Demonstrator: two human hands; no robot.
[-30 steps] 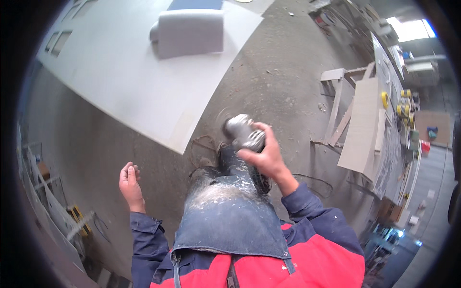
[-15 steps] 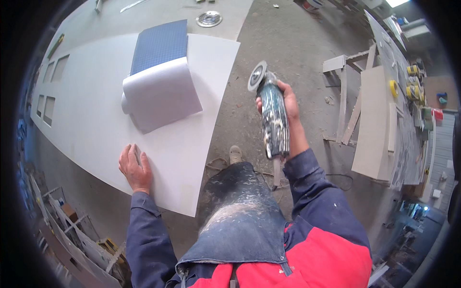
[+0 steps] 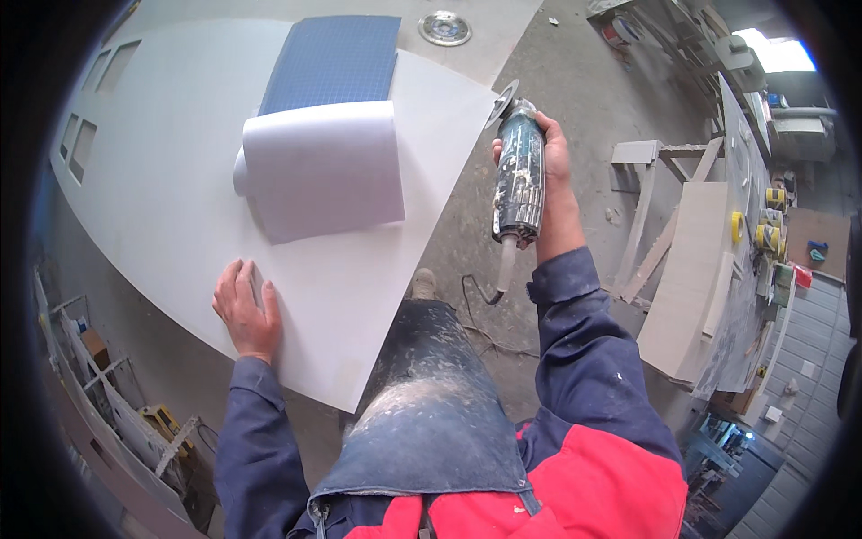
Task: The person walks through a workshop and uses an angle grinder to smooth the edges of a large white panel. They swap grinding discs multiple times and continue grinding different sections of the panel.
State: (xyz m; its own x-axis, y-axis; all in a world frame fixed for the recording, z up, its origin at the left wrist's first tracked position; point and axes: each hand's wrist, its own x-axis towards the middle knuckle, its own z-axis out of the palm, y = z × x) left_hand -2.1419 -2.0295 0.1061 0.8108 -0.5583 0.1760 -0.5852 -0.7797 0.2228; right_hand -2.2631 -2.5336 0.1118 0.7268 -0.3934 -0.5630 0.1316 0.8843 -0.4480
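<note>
An angle grinder (image 3: pixel 519 175), dark green and black with pale smears, is gripped in my right hand (image 3: pixel 555 148). Its thin disc (image 3: pixel 503 103) stands edge-on beside the far right corner of a white board (image 3: pixel 359 296); whether the two touch I cannot tell. My left hand (image 3: pixel 249 310) lies flat on the board near its close left edge, fingers stretched out. Ahead of that hand rests a curled white sheet (image 3: pixel 323 171), whose blue gridded part (image 3: pixel 334 63) lies behind the roll.
A round metal disc (image 3: pixel 444 29) lies beyond the board. The grinder's cord (image 3: pixel 485 292) hangs toward the floor. To the right stand a wooden trestle (image 3: pixel 646 198) and leaning panels (image 3: pixel 687 278), with rolls of yellow tape (image 3: pixel 768 236) behind. Shelving with boards (image 3: pixel 108 368) is at lower left.
My right hand has carried the grinder forward to the board's far right corner, and its disc has turned more edge-on. The view has shifted; my left hand stays on the board.
</note>
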